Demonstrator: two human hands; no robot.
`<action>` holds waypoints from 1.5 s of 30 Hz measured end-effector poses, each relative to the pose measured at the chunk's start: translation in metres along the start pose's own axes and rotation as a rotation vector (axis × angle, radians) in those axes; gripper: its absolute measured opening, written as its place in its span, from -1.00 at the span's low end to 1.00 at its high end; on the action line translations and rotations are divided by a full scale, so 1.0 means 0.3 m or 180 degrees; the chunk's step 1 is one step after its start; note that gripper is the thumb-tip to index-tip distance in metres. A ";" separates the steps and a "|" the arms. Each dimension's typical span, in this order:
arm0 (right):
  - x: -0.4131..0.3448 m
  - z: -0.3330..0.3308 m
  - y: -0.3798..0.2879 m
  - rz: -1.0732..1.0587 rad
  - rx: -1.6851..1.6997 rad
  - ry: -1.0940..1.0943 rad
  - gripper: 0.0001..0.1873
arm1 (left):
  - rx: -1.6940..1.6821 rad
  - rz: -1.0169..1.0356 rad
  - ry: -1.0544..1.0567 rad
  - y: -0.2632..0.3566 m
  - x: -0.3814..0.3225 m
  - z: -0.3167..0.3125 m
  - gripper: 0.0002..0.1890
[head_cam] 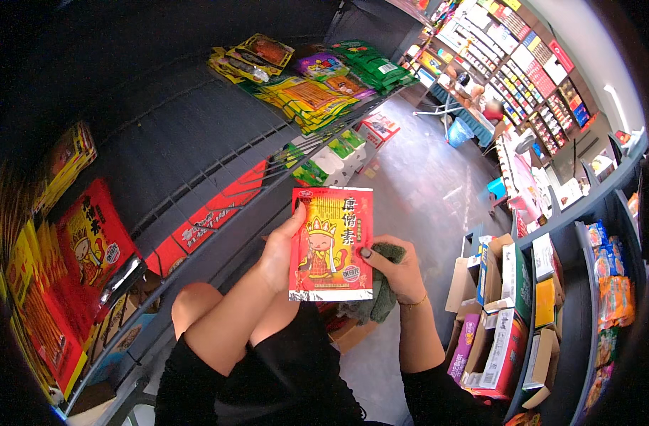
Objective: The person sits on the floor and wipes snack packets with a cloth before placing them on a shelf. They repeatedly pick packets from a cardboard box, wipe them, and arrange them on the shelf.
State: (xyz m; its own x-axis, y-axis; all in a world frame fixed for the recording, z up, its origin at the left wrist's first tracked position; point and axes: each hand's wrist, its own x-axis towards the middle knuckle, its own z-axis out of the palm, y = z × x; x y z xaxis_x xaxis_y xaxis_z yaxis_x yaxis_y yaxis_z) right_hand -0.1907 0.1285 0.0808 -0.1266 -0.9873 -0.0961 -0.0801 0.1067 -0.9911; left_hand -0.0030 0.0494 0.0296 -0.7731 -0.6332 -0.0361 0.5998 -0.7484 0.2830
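A red and yellow foil snack packet (329,245) with a cartoon figure and printed writing is held upright before me. My left hand (284,245) grips its left edge, thumb on the front. My right hand (396,269) pinches the lower right edge with the thumb and also holds a dark green cloth (384,298), bunched behind and beside the packet. At the lower left, a similar red packet (95,234) leans on the shelf beside several red and yellow packets (42,287).
A dark wire-edged shelf (196,128) runs along the left, bearing yellow packets (308,101) and green packets (369,66). Below it lie red boxes (212,218). Open cartons (489,319) and a shelf with orange packets (614,301) stand at right. People sit at a table farther back.
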 end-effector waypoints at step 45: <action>0.316 0.703 -0.619 -0.0743 -0.1083 -0.2868 -0.75 | 0.0009 0.1178 0.0717 0.024 -0.018 -0.084 -0.53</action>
State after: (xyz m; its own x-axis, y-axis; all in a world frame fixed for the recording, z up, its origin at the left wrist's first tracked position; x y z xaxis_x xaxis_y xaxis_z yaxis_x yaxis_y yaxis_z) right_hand 0.0205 -0.0098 0.2364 0.7166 -0.6933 -0.0762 -0.3049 -0.2131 -0.9282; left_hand 0.0107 0.0424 0.0077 -0.4414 -0.8864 -0.1398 0.8274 -0.4623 0.3188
